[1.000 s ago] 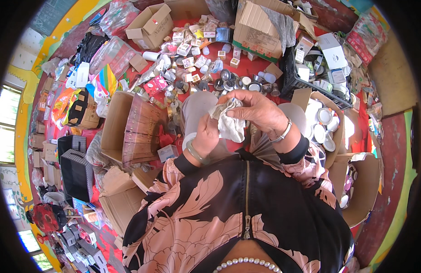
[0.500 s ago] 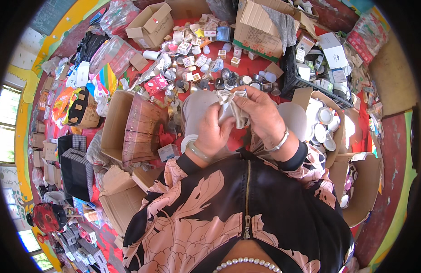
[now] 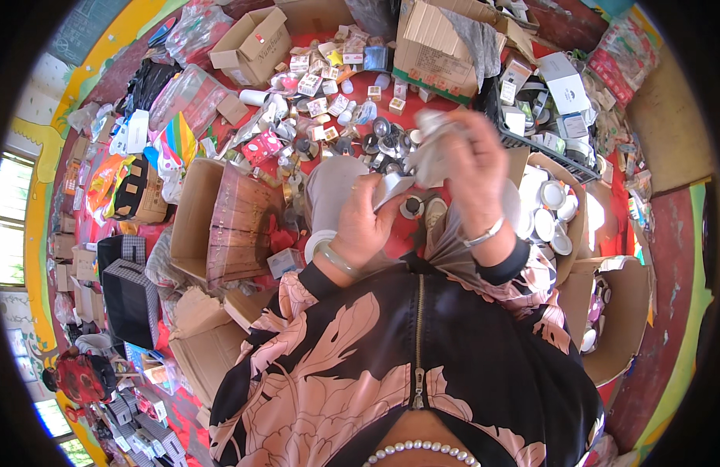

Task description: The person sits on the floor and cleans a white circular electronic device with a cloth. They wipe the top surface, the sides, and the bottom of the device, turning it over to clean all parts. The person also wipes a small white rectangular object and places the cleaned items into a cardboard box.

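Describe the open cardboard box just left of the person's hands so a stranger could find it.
Start at the left hand and look left. There lies a cardboard box, its flaps open. Unlike the other boxes, it holds a clear plastic-wrapped stack of brown packs.

Bright daylight throughout, entering from windows (image 3: 10,218) at far left, blown out to white. Strong sun patch at right on white lids (image 3: 550,210), with glare. Soft shadows under boxes (image 3: 220,222). Heavy fisheye bending toward rim; black vignette around circular field. Motion blur on right hand (image 3: 472,167) and on the paper (image 3: 430,152) it holds. Left hand (image 3: 364,226) sharper. Saturated colours centrally.
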A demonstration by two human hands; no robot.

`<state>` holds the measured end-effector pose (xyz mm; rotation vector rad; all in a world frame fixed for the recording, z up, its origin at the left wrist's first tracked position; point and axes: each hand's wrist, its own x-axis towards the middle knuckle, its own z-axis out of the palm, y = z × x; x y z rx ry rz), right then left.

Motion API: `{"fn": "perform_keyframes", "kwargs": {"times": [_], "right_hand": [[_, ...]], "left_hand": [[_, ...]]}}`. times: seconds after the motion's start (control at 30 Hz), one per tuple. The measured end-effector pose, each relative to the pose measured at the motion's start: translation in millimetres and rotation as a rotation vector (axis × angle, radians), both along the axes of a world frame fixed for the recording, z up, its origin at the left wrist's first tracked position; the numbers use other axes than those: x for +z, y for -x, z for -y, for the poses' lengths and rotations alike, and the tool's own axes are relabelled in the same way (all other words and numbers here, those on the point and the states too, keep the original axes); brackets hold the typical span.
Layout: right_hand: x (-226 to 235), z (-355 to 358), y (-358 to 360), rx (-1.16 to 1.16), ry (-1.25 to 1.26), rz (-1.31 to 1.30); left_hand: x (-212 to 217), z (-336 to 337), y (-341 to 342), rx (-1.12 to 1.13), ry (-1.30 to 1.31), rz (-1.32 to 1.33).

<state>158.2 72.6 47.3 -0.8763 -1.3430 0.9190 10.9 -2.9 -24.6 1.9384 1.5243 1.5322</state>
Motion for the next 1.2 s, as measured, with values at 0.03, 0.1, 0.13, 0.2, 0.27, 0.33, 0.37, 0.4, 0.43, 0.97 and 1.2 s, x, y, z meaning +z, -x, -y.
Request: {"fn": "perform_keyframes", "kwargs": {"times": [0.03, 0.1, 0.13, 0.2, 0.27, 0.33, 0.37, 0.4, 0.43, 0.97, 1.2], "right_hand": [[10, -4, -10, 0.038, -0.023, -0.287], [28, -11, -33, 0.015, -0.046, -0.365], [28, -17, -44, -0.008, -0.019, -0.278], [25, -14, -47, 0.062, 0.147, -0.214], [9, -9, -42, 0.110, 0.264, -0.215], [-12, -1, -31, 0.071, 0.125, -0.049], [-13, 6, -24, 0.114, 0.176, 0.001], [-13, 12, -18, 0.149, 0.225, 0.048], [-12, 17, -9, 0.148, 0.170, 0.059], [-15, -14, 47, 0.099, -0.370, 0.338], [-50, 16, 45, 0.319, -0.548, 0.400]], "left_hand": [[0, 2, 1, 0.008, 0.017, 0.050], [-2, 2, 5, 0.011, 0.035, 0.121], [0, 5, 6, 0.000, 0.039, 0.169], [8, 3, 3, -0.040, 0.042, 0.268], [-1, 1, 3, -0.093, 0.039, 0.339], [18, 3, -1, -0.042, -0.011, 0.185], [14, 1, -1, -0.092, -0.033, 0.205], [17, 3, 0, -0.103, 0.072, 0.154], [21, 5, 3, -0.115, 0.178, 0.103], [45, -26, 10, -0.484, 0.368, 1.462], [8, -42, 42, -0.273, 0.383, 1.711]]}}
